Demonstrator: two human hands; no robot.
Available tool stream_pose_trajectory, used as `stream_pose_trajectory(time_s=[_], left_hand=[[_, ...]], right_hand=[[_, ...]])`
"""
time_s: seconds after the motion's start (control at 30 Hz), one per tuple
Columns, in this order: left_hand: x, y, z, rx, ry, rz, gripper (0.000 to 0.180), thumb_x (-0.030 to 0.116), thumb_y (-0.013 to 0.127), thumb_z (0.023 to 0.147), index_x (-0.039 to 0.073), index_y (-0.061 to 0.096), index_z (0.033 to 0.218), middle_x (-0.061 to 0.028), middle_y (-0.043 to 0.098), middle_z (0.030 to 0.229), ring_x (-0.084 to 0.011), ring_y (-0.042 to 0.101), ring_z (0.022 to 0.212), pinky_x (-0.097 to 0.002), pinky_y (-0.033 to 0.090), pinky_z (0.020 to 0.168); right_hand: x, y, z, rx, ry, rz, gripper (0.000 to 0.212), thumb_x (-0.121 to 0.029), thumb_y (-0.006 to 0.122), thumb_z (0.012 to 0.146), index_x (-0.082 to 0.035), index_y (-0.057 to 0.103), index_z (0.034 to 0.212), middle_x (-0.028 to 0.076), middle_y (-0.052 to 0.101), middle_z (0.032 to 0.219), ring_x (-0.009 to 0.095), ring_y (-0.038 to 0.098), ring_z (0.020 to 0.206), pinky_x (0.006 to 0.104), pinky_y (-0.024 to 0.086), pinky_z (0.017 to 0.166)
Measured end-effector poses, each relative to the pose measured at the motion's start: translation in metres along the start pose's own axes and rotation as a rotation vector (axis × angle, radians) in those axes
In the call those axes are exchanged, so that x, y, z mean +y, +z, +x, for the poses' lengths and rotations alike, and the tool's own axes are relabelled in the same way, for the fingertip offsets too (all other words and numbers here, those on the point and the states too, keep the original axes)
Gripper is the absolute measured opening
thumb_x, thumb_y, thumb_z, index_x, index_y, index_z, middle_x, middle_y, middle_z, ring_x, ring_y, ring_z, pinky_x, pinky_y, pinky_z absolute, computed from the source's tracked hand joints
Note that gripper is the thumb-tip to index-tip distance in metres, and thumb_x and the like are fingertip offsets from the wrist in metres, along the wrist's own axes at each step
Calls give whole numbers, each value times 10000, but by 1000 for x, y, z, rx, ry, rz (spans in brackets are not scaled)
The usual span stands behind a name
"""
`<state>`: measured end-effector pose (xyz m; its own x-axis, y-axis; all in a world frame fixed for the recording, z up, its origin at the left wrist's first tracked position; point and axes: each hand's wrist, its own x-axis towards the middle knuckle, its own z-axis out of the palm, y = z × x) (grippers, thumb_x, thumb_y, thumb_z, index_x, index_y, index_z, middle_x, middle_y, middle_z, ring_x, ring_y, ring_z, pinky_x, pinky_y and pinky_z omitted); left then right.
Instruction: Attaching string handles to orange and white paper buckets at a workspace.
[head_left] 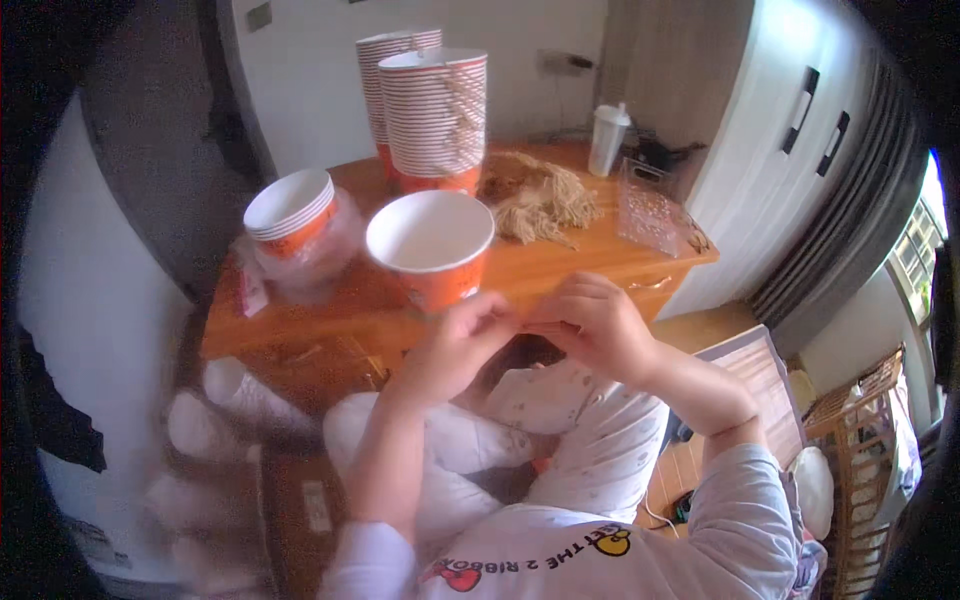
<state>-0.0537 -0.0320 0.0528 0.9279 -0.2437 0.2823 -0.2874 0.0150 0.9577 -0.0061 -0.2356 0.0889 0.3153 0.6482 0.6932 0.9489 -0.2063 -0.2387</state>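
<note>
My left hand (462,342) and my right hand (598,326) meet over my lap, just in front of the table edge. Both are closed, fingertips pinched close together. Whatever lies between them is too small or hidden to make out. Just beyond my left hand stands a single orange-and-white paper bucket (440,285), upright with its open mouth facing up. A loose bundle of straw-coloured strands (550,205) lies on the table beyond my right hand.
Tall stacks of nested paper buckets (435,115) stand at the back of the wooden table (560,265). To the left, a short stack (290,205) sits in clear plastic. A lidded cup (607,138) and a transparent tray (650,215) are at the right.
</note>
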Motion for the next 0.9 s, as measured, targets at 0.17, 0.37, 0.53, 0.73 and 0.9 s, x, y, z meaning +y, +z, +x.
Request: stream_pose_trajectory(time_s=[0.17,0.37,0.53,0.73,0.9], left_hand=[[6,-14,9,58,-3,77,129,151,577,960,26,605,980,53,569,872,-29,525,826,-203,446,736],[-16,-22,-4,233,2,14,75,108,619,922,38,598,940,58,555,834,-18,489,750,-187,402,659],[-30,-33,-17,230,11,-18,65,93,626,914,37,597,929,56,551,820,-20,489,741,-189,403,651],[-30,-45,-24,216,-46,-151,74,99,598,923,32,568,915,17,533,722,-45,492,666,-219,413,595],[-46,-45,-24,388,187,-365,77,81,562,934,27,567,988,16,537,827,-40,471,705,-194,392,611]], right_hand=[[9,7,16,59,55,14,128,-84,752,711,-61,691,820,63,669,805,260,603,737,365,468,672],[23,31,29,-31,-13,37,138,-81,738,716,-77,663,833,50,655,825,250,591,760,368,433,680],[28,53,41,-191,30,-19,159,-101,716,715,-93,631,849,58,629,881,263,580,860,377,397,741],[23,69,67,-202,-111,-112,177,-177,711,715,-85,610,827,54,621,884,248,573,868,405,364,810],[24,82,84,-240,-172,-93,227,-227,736,722,-89,631,869,50,625,889,255,573,867,390,379,802]])
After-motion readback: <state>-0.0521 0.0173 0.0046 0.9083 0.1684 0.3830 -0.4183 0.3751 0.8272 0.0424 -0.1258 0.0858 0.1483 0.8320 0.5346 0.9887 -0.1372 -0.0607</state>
